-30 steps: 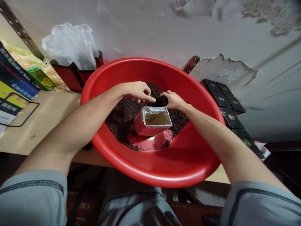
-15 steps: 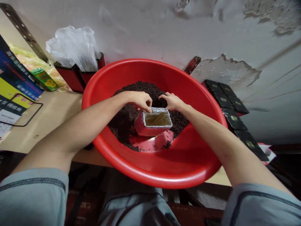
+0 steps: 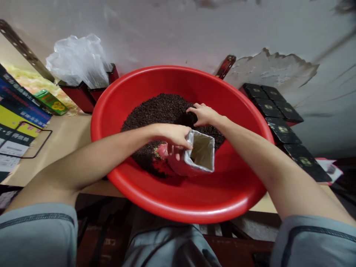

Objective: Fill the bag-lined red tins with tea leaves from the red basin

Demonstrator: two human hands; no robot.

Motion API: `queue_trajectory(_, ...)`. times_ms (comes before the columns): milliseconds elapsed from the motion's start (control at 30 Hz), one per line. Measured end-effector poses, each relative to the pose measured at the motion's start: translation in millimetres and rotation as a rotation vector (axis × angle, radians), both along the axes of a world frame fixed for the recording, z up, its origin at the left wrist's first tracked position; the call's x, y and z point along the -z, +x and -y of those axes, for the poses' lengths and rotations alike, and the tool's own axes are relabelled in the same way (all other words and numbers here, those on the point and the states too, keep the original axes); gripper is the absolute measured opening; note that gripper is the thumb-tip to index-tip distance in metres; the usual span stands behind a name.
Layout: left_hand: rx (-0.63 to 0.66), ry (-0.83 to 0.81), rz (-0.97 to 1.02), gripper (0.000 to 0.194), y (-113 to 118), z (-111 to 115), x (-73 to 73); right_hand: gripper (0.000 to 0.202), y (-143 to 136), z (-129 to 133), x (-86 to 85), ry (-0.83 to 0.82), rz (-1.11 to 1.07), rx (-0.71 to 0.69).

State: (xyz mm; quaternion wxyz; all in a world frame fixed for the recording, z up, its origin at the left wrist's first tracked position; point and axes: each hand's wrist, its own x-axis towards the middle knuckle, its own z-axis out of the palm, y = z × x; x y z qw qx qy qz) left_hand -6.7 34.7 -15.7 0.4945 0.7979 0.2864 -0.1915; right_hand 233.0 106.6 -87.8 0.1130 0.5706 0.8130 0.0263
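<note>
A big red basin (image 3: 178, 213) holds a heap of dark, loose, leaf-like bits (image 3: 155, 111). My left hand (image 3: 176, 138) grips the left side of a red container (image 3: 186, 167) with a silvery liner, which leans to the right with its open mouth facing up and toward me. Behind the container, at the right edge of the heap, my right hand (image 3: 204, 114) is curved with its fingers apart over a dark round thing or hollow; I cannot make out which. Part of the container's lower body is covered by my left fingers.
Red tins (image 3: 79, 97) with clear plastic bags (image 3: 79, 61) stand at the back left. A green box (image 3: 51, 102) and a printed carton (image 3: 19, 118) are further left. Several black-lidded tins (image 3: 282, 129) line the right side.
The container has moved right and toward me and now tilts to the right. My left hand has shifted from its back rim to its left side. The heap shows more openly.
</note>
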Motion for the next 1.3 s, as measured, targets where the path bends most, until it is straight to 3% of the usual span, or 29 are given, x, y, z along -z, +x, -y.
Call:
queue_trajectory(133, 0.119, 0.243, 0.060, 0.147, -2, 4, 7.4, 0.078, 7, 1, -2.6, 0.016, -0.012, -0.013)
queue_trajectory(200, 0.164, 0.336, 0.120, 0.164, -4, 2, 20.0, 0.079, 12, 0, -3.9, 0.015, -0.023, 0.003)
queue_trajectory(467, -0.036, 0.389, 0.414, 0.176, 17, 36, 89.9, 0.084, 40, -12, -2.3, 0.053, -0.095, 0.059)
queue_trajectory(633, -0.085, 0.506, 0.500, 0.173, 34, 45, 109.5, 0.087, 47, -16, -4.4, 0.068, -0.148, 0.066)
queue_trajectory(767, -0.037, 0.629, 0.489, 0.171, 45, 41, 95.5, 0.087, 43, -14, -9.4, 0.073, -0.149, 0.055)
queue_trajectory(867, 0.035, 0.729, 0.344, 0.163, 40, 26, 62.8, 0.087, 39, -11, -14.1, 0.077, -0.168, 0.046)
queue_trajectory(967, 0.110, 0.814, 0.106, 0.151, 19, 1, 26.6, 0.087, 34, -11, -18.3, 0.079, -0.214, 0.038)
queue_trajectory(1033, 0.077, 0.893, -0.068, 0.144, 4, -16, 12.5, 0.086, 31, -12, -19.8, 0.072, -0.252, 0.029)
queue_trajectory(1100, 0.000, 0.976, -0.193, 0.140, -6, -28, 10.6, 0.085, 28, -14, -20.1, 0.059, -0.290, 0.027)
queue_trajectory(1200, -0.145, 1.026, -0.250, 0.141, -3, -37, 24.1, 0.082, 19, -14, -20.7, 0.025, -0.425, 0.039)
queue_trajectory(1300, -0.336, 1.040, -0.207, 0.142, 12, -39, 40.7, 0.071, 3, -11, -23.6, 0.007, -0.840, 0.101)
